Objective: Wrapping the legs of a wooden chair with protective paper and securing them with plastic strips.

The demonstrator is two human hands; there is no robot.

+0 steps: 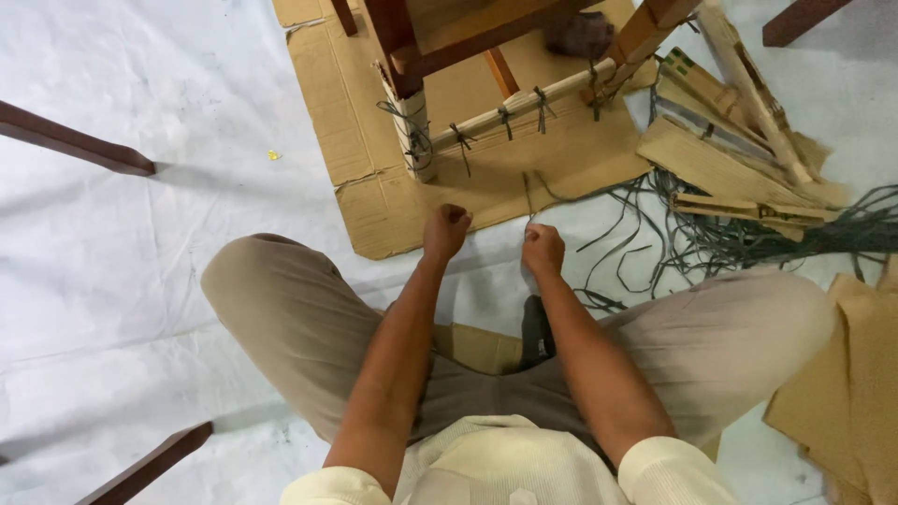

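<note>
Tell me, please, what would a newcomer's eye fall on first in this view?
First the two fists, left hand and right hand, clenched side by side at centre above the person's spread knees; the right one seems to grip a dark cord. Just beyond them, a wooden frame stands on cardboard, its rail and leg bound with padding and knotted cords. To the right lies a tangle of loose cords beside cardboard scraps.

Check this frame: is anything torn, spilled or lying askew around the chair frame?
Yes. The cardboard sheet under the wooden frame has ragged, torn edges. Dark green cords lie in a loose tangle on the floor to the right, beside a heap of wrapped cardboard pieces. Both fists, left hand and right hand, are closed.
</note>
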